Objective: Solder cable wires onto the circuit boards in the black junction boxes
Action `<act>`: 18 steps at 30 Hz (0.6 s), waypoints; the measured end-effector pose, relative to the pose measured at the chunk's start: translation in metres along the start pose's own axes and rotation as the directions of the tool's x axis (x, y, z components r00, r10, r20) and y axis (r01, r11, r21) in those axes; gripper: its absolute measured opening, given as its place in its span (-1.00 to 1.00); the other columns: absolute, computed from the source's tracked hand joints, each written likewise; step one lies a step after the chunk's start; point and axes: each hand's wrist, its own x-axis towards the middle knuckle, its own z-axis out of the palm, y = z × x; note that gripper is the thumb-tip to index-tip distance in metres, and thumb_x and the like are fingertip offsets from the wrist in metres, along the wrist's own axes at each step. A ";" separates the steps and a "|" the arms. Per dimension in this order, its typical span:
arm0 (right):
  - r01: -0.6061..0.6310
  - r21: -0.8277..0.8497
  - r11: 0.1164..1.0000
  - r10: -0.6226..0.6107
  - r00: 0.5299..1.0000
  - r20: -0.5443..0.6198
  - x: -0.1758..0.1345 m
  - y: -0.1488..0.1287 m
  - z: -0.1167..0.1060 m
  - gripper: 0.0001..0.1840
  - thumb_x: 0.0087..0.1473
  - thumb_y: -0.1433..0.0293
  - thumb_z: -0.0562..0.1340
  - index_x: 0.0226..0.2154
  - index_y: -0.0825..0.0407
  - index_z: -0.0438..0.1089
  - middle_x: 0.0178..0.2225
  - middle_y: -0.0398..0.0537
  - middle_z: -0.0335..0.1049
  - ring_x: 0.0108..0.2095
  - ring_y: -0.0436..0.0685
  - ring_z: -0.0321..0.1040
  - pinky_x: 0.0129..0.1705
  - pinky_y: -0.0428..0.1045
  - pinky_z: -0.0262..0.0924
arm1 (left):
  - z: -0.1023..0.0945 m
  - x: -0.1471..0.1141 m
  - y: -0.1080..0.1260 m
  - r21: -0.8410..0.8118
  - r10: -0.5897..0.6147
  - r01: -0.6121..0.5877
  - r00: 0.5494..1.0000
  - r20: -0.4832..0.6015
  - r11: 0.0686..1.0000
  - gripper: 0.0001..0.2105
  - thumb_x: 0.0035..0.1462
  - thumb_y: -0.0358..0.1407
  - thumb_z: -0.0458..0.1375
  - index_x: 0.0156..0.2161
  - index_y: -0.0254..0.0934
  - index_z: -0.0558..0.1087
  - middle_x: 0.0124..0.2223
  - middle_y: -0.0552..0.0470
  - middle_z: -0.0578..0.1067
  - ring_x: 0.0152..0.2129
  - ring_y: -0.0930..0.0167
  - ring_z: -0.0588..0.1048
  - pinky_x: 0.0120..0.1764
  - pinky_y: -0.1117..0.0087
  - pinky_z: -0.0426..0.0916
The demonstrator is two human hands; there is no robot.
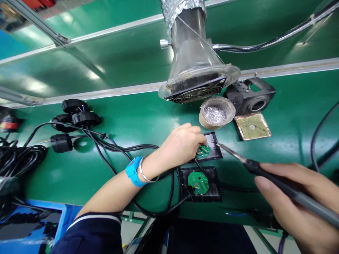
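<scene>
My right hand (309, 215) grips a soldering iron (275, 180) like a pen. Its metal tip points left, at the right edge of a black tray (215, 150). Over that tray's left side is my left hand (185, 143), fingers curled down at a green circuit board (203, 151). What those fingertips pinch is hidden behind the hand. Just below lies a second black tray (215, 195) with a rounded green circuit board (198, 182) and small coloured wires. A black cable (209, 175) runs between the two trays.
A cup with silvery contents (214, 114), a yellowish sponge in a tin (253, 126) and a black iron stand (254, 95) sit behind the trays. A fume extractor hood (193, 53) hangs above. Left are black round housings (86, 119), coiled cables (26, 158) and a blue bin (63, 215).
</scene>
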 end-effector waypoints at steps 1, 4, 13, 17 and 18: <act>0.004 0.033 0.999 -0.005 1.000 0.004 0.003 -0.005 0.006 -0.89 0.06 0.29 0.30 -0.31 -0.07 0.43 -0.41 -0.18 0.44 -0.53 -0.03 0.35 -0.53 -0.11 0.20 | 0.000 0.000 0.000 0.003 -0.005 0.005 1.000 0.007 1.000 -0.76 0.16 -0.50 0.04 -0.30 -0.24 0.56 -0.38 0.05 0.48 -0.44 0.45 0.37 -0.25 0.38 0.24; 0.018 0.093 0.996 -0.014 0.999 -0.035 0.010 -0.010 0.020 -0.93 0.05 0.36 0.30 -0.32 -0.07 0.43 -0.41 -0.22 0.44 -0.52 -0.05 0.34 -0.48 -0.10 0.21 | 0.000 0.000 0.001 0.013 -0.003 0.003 1.000 0.026 1.000 -0.77 0.17 -0.49 0.04 -0.31 -0.25 0.55 -0.38 0.05 0.47 -0.45 0.45 0.34 -0.27 0.38 0.22; 0.063 0.088 0.994 -0.065 0.998 0.018 0.011 0.000 0.030 -0.90 0.04 0.37 0.30 -0.31 -0.10 0.43 -0.39 -0.22 0.46 -0.49 0.00 0.38 -0.46 -0.08 0.26 | 0.001 0.000 -0.001 0.039 0.004 -0.005 1.000 0.027 0.999 -0.77 0.18 -0.47 0.03 -0.32 -0.25 0.54 -0.37 0.04 0.46 -0.44 0.43 0.33 -0.28 0.38 0.23; 0.098 0.134 0.986 -0.100 0.995 0.008 0.013 0.000 0.030 -0.86 0.02 0.43 0.31 -0.29 -0.08 0.42 -0.40 -0.24 0.44 -0.53 -0.05 0.34 -0.48 -0.10 0.23 | 0.000 0.000 -0.001 0.033 0.006 -0.007 0.999 0.031 0.999 -0.78 0.19 -0.47 0.04 -0.30 -0.24 0.54 -0.37 0.05 0.46 -0.44 0.44 0.33 -0.27 0.38 0.23; 0.106 0.140 0.985 -0.109 0.994 0.012 0.013 0.000 0.030 -0.85 0.02 0.44 0.31 -0.29 -0.08 0.42 -0.41 -0.24 0.44 -0.53 -0.06 0.34 -0.49 -0.11 0.22 | 0.000 0.000 -0.001 0.030 0.007 -0.008 1.000 0.028 1.000 -0.78 0.19 -0.46 0.05 -0.30 -0.24 0.55 -0.37 0.06 0.47 -0.45 0.44 0.32 -0.28 0.38 0.23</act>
